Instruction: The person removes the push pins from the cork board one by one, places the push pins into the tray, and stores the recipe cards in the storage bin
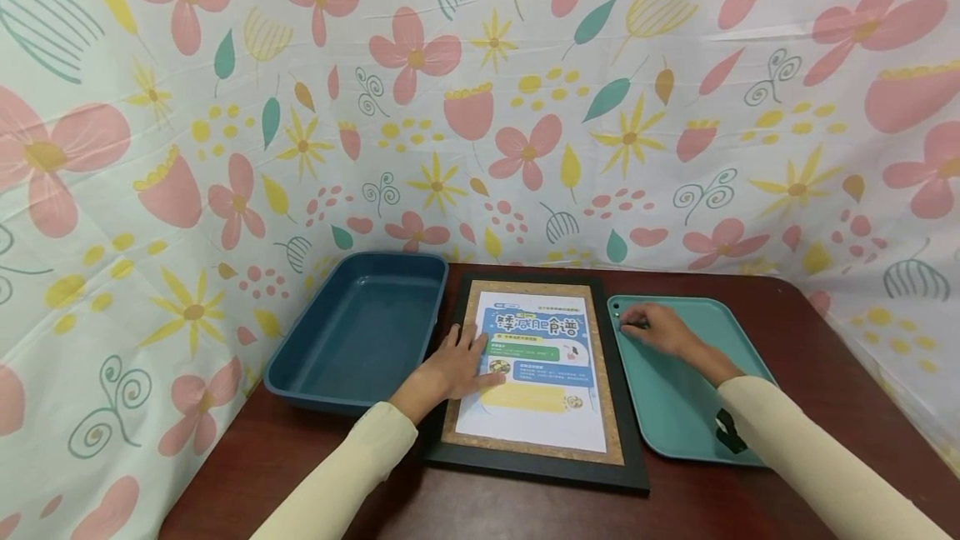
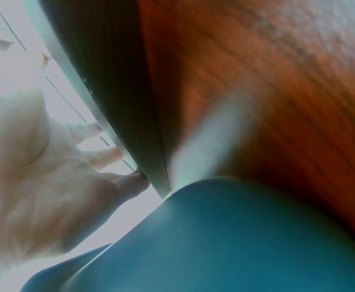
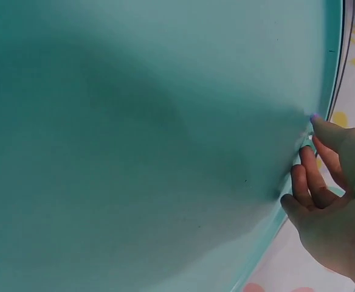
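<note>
My left hand [image 1: 453, 363] rests with spread fingers on the left side of a printed paper sheet [image 1: 525, 415]. The sheet lies on a cork board [image 1: 611, 432] with a black frame [image 1: 540, 477]. In the left wrist view the fingers [image 2: 126, 184] of that hand reach to the frame's edge. My right hand [image 1: 660, 330] is at the far left corner of a green tray [image 1: 675, 415], beside tiny light objects [image 1: 617, 307]. The right wrist view shows its fingers bent and its thumb at the tray rim; I cannot tell whether a small thing is between the fingertips.
A deep blue bin [image 1: 360, 340] stands left of the board, close to its frame. The dark red-brown table [image 1: 480, 515] meets a flower-printed cloth [image 1: 480, 148] behind and at both sides. A black object [image 1: 729, 432] shows by the right sleeve.
</note>
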The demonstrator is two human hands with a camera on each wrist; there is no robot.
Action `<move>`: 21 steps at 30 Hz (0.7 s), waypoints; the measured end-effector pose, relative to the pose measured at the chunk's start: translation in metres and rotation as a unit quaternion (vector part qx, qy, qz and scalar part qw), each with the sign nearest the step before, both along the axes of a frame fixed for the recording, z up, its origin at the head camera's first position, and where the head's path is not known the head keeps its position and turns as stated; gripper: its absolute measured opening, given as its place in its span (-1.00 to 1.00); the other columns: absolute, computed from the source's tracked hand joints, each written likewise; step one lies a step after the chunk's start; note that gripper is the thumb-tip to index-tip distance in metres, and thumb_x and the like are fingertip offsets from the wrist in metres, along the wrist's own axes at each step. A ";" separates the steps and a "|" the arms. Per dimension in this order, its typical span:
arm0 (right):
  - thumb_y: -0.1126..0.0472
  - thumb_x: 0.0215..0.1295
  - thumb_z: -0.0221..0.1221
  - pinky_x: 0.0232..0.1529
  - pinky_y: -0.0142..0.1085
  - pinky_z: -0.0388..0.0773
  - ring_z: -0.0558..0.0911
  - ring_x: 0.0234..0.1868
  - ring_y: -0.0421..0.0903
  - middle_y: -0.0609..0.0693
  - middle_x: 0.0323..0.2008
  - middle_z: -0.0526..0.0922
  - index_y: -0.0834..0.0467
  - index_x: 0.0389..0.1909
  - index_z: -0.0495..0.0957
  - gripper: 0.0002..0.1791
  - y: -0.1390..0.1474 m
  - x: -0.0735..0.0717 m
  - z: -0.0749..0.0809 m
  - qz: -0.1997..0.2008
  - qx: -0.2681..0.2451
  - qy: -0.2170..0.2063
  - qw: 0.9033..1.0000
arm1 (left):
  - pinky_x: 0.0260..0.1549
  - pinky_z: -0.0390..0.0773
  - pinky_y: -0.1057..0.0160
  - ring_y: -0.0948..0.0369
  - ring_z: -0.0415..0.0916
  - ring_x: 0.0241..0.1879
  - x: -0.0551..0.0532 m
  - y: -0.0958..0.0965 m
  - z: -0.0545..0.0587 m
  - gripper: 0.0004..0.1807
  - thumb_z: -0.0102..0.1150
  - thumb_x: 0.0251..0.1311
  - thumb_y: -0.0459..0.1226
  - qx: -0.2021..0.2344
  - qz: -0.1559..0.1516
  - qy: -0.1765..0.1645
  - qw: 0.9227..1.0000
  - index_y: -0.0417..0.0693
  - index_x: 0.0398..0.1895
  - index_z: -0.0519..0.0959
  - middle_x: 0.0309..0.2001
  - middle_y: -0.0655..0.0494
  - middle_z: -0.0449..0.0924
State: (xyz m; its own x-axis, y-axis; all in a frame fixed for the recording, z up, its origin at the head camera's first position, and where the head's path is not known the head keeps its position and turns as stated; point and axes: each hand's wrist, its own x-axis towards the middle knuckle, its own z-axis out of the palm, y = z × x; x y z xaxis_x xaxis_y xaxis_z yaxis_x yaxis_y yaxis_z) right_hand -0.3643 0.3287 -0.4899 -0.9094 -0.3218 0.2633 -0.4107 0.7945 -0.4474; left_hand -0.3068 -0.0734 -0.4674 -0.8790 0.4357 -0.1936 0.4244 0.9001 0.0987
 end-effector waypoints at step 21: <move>0.21 0.36 0.38 -0.05 0.11 0.65 0.71 -0.04 0.21 0.28 -0.06 0.72 0.41 0.06 0.67 -0.61 -0.024 0.021 0.011 0.044 0.019 0.016 0.999 | 0.52 0.07 -0.17 -0.22 -0.22 0.63 0.002 0.002 -0.001 0.03 -0.03 0.39 0.39 0.043 0.019 -0.003 0.999 -0.02 0.69 0.04 0.68 -0.10 -0.13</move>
State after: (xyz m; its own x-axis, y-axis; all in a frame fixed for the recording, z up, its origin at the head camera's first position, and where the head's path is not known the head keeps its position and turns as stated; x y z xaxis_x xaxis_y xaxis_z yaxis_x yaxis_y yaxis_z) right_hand -0.3431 0.3050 -0.4789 -0.8689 -0.4098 0.2775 -0.4925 0.7714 -0.4030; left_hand -0.3046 -0.0717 -0.4689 -0.8937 0.4182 -0.1625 0.3901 0.9032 0.1791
